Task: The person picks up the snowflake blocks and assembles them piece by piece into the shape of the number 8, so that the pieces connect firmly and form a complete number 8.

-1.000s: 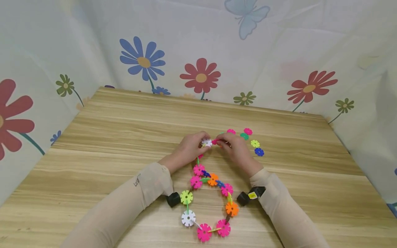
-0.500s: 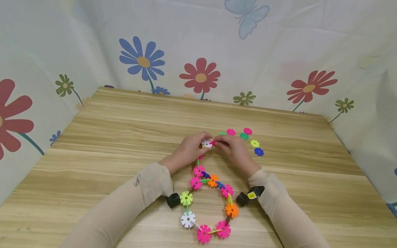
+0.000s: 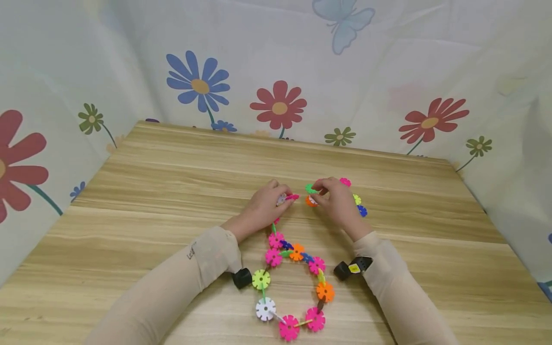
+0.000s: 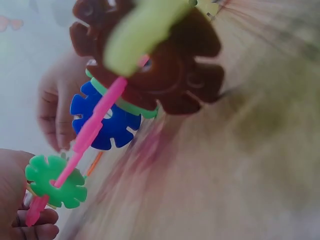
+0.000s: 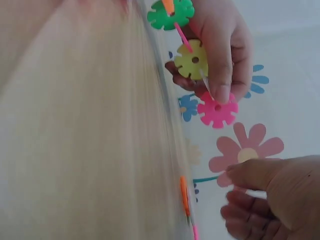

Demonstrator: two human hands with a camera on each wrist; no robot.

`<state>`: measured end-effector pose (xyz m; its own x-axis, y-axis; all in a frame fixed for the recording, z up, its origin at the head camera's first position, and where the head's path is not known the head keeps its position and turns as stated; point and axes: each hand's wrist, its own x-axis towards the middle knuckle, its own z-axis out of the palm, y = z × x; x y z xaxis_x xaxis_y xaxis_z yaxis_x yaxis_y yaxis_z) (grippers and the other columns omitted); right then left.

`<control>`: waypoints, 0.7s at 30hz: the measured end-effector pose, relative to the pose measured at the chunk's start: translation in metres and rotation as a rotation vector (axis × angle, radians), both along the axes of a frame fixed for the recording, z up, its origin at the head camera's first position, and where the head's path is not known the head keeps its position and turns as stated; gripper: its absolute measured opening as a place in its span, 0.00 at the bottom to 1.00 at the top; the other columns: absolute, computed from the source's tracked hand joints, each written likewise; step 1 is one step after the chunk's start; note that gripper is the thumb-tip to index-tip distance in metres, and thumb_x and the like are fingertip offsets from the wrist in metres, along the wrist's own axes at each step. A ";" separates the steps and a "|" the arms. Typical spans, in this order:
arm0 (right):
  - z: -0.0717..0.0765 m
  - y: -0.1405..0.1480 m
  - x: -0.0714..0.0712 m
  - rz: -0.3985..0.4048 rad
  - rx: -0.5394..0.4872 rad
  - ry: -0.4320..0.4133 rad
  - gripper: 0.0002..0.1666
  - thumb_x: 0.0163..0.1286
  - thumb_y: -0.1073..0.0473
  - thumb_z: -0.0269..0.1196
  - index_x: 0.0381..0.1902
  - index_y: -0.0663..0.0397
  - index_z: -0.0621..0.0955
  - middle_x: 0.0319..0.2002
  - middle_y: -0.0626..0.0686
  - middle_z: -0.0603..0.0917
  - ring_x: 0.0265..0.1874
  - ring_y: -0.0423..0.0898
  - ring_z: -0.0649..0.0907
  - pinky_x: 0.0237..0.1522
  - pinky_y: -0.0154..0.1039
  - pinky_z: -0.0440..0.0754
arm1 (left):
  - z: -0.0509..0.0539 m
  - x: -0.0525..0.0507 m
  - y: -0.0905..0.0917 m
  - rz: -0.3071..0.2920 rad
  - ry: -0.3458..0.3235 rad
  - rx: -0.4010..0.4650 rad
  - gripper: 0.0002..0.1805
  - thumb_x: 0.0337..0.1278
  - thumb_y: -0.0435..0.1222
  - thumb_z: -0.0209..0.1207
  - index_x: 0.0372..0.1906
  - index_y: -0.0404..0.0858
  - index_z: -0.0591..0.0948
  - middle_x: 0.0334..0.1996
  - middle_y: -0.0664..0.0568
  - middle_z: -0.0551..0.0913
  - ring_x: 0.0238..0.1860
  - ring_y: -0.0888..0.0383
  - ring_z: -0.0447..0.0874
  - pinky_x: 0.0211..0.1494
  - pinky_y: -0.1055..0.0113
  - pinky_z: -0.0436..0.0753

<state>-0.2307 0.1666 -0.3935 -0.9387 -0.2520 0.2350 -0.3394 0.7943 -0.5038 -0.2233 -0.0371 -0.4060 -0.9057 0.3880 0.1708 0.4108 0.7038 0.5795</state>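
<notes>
The left hand (image 3: 260,206) pinches a white disc (image 3: 281,199) of a notched-disc chain; a pink disc (image 3: 292,197) sticks out edge-on from it to the right. In the right wrist view the pink disc (image 5: 218,110) hangs at the left thumb, beside a yellow disc (image 5: 192,61). The right hand (image 3: 340,203) hovers over loose discs, its fingers bent and apart with nothing seen between them; a green disc (image 3: 310,188) and an orange disc (image 3: 311,201) lie by its fingertips. Green (image 4: 56,181) and brown (image 4: 175,75) chain discs show in the left wrist view.
The chain's ring, with a white disc (image 3: 265,309) and pink disc (image 3: 289,327), lies between the forearms on the wooden table (image 3: 194,167). Loose pink (image 3: 345,182), yellow (image 3: 357,199) and blue (image 3: 362,211) discs lie around the right hand. A flowered cloth (image 3: 241,57) stands behind.
The right hand has let go of the pink disc and moved right to the loose discs. That pink disc now stays joined at the left hand. The ring has shifted slightly toward the table's front.
</notes>
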 end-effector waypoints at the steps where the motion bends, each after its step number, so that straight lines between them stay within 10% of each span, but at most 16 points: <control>1: 0.001 0.002 0.000 -0.022 0.022 -0.017 0.12 0.63 0.59 0.66 0.42 0.61 0.82 0.39 0.58 0.83 0.39 0.53 0.83 0.40 0.46 0.82 | 0.000 0.000 0.000 -0.002 0.005 -0.008 0.13 0.64 0.43 0.59 0.49 0.42 0.81 0.41 0.48 0.77 0.35 0.55 0.75 0.40 0.64 0.78; 9: -0.003 0.010 -0.007 -0.077 0.120 -0.183 0.20 0.62 0.54 0.68 0.45 0.64 0.82 0.43 0.61 0.82 0.42 0.54 0.83 0.48 0.48 0.81 | 0.001 0.002 0.000 -0.014 0.060 -0.044 0.10 0.64 0.39 0.59 0.46 0.40 0.81 0.40 0.49 0.78 0.36 0.55 0.76 0.44 0.61 0.81; 21: -0.009 0.013 -0.012 -0.061 -0.067 -0.214 0.11 0.64 0.63 0.65 0.41 0.62 0.76 0.37 0.59 0.83 0.36 0.50 0.81 0.40 0.39 0.79 | -0.006 0.000 0.000 -0.033 0.126 0.009 0.07 0.65 0.35 0.56 0.43 0.38 0.81 0.38 0.48 0.81 0.36 0.55 0.79 0.44 0.63 0.81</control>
<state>-0.2423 0.1800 -0.4023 -0.9820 -0.1840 0.0436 -0.1719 0.7725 -0.6113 -0.2231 -0.0376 -0.4124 -0.8636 0.4154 0.2857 0.5036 0.6835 0.5283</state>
